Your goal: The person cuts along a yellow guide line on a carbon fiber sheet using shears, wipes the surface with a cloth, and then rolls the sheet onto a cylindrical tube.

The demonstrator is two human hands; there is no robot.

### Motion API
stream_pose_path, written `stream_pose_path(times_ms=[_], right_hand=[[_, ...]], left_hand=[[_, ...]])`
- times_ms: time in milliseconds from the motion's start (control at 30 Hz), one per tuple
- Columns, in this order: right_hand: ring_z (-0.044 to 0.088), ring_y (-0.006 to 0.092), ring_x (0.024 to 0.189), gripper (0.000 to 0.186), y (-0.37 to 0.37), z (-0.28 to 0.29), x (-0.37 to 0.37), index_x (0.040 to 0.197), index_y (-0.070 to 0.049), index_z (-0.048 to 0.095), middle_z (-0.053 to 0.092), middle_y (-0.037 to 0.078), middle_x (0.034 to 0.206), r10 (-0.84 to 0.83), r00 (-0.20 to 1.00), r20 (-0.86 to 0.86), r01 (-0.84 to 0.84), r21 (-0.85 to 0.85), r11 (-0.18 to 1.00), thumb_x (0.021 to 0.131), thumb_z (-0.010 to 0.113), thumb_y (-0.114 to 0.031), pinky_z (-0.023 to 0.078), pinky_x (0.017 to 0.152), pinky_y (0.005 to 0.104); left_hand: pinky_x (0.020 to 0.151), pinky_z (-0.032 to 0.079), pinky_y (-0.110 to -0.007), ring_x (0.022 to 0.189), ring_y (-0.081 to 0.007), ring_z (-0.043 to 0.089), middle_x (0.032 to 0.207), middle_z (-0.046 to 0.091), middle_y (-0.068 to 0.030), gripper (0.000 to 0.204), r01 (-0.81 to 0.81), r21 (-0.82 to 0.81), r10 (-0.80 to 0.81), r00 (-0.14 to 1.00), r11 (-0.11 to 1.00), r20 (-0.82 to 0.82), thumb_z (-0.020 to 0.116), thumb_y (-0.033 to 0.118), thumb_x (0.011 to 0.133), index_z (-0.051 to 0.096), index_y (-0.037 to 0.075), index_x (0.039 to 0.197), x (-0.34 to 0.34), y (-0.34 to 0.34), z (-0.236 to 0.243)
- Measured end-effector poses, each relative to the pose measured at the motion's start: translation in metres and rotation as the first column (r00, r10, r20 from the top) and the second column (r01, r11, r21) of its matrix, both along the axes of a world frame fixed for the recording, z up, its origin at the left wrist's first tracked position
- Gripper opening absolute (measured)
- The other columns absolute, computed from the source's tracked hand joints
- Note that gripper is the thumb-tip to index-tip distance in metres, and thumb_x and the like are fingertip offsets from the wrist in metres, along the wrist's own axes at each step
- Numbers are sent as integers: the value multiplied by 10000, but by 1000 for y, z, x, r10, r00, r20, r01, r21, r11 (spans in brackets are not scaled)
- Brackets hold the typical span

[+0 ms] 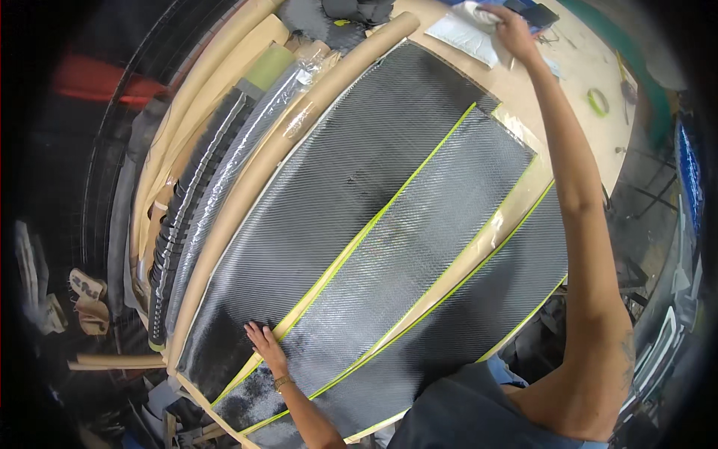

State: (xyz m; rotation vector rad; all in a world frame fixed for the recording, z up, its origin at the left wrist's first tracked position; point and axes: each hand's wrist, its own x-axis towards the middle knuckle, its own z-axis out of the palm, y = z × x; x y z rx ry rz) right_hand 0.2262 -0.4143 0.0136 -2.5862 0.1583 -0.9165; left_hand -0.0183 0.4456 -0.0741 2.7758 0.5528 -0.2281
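Carbon fiber sheets (pixel 351 142) with yellow-green taped edges lie in long strips on a light tabletop (pixel 583 127). My left hand (pixel 267 346) rests open, fingers apart, on the lower left part of the sheets, across a taped edge. My right hand (pixel 514 34) is stretched to the far top, closed on a crumpled white cloth (pixel 475 16), above a white packet (pixel 452 41) and beside a dark object (pixel 538 19) that I cannot make out.
Paper and plastic-wrapped rolls (pixel 295 120) run along the left side. A green tape roll (pixel 596 102) and a thin yellow tool (pixel 621 71) lie at the top right. Scraps (pixel 93 299) lie beyond the left edge, and metal stands (pixel 651 202) are at the right.
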Motion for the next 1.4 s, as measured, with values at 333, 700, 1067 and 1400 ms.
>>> stream_pose_path(times_ms=[333,700,1067,1400], right_hand=[[538,333,1250,673,51,83,-54,1436,-63,437,554,225,1352,228,959,168,-220,-66,973,800,652,-107,409,1064,418],[641,189,1037,356,156,38,-363,1292,32,577,680,110,1168,272,869,-413,-12,533,846,992,515,-150,501,916,318],[564,80,601,323,140,-16,-568,1229,-19,624,681,49,857,-365,908,-208,390,741,547,944,628,-173,478,552,236],[646,161,799,322,154,-58,-579,1214,-40,601,683,84,1081,-179,881,-438,465,870,162,943,593,-214,537,606,293]], left_hand=[[996,438,-373,1135,-269,579,1246,617,-165,323,149,-310,-2,903,939,430,564,131,984,574,-61,1243,-53,-48,45],[636,468,-283,709,-128,590,869,699,-86,273,-218,-436,430,766,873,477,557,205,1001,672,-21,901,-258,-15,91],[685,487,-286,752,-131,605,903,697,-79,236,-138,-579,483,720,804,498,556,190,998,661,-4,915,-347,48,55],[633,483,-267,653,-125,591,1068,665,-113,199,86,-682,297,855,727,425,546,130,991,624,-38,919,-364,-47,62]])
